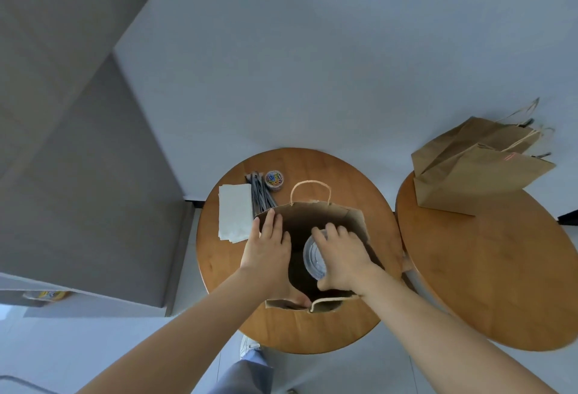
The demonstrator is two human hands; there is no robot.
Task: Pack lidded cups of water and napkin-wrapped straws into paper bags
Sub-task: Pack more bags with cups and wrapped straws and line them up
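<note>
An open brown paper bag (pixel 316 210) with twine handles stands on the left round wooden table (pixel 312 328). My right hand (pixel 344 256) grips a clear lidded cup (pixel 313 260) from above, inside the bag's mouth. My left hand (pixel 269 246) rests on the bag's left rim with its fingers straight, holding the bag open. White napkins (pixel 234 212) lie left of the bag. Dark wrapped straws (pixel 261 192) lie beside the napkins at the back.
A small round tub of coloured paper clips (pixel 274 179) sits behind the bag. Two brown paper bags (pixel 469 171) lie on their sides on a second round table (pixel 488 284) at the right. A grey cabinet (pixel 78 143) stands at the left.
</note>
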